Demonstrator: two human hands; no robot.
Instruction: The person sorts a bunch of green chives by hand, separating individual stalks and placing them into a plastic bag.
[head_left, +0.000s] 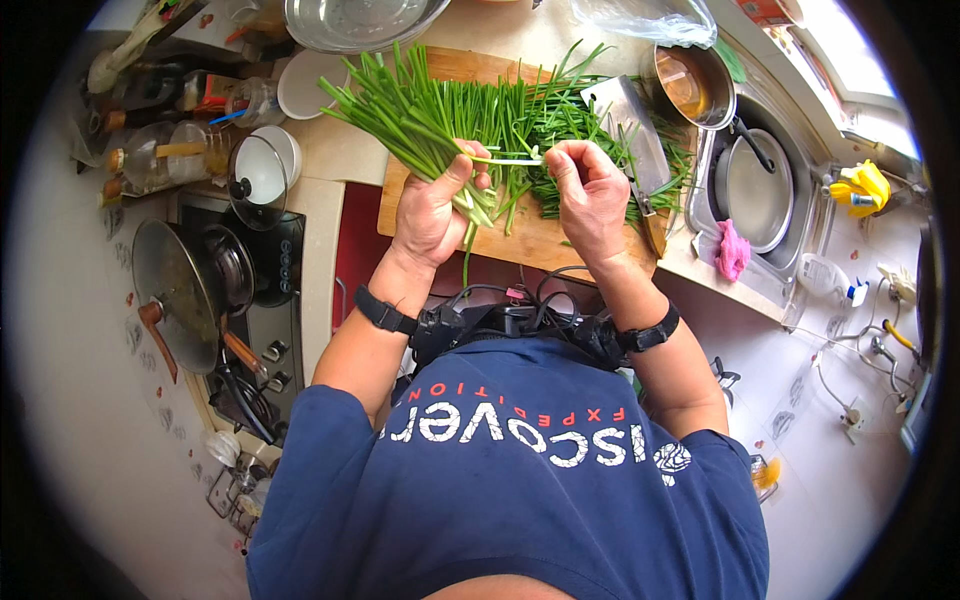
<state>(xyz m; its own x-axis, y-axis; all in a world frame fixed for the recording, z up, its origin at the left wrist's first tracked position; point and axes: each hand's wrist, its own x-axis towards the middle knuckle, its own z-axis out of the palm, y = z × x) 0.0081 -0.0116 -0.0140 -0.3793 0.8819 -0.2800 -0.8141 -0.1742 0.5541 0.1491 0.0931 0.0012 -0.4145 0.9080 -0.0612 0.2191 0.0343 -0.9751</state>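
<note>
A bunch of green garlic chives (409, 120) is gripped in my left hand (439, 202), its pale stem ends pointing down toward me. My right hand (589, 191) pinches the whitish end of a single chive stalk (514, 161) between thumb and fingertips. That stalk stretches level from the left hand's thumb to the right fingers. Both hands are above a wooden cutting board (409, 206). More loose chives (487, 105) lie spread over the board behind the hands. A cleaver (630, 124) rests on its right part among the chives, its wooden handle (655, 236) toward me.
Right of the board, a saucepan (694, 86) stands by a sink (697, 202) holding a round pan (757, 191). A pink cloth (731, 251) lies on the sink's near edge. To the left are a gas stove (259, 337), a lidded wok (176, 292) and white bowls (311, 86).
</note>
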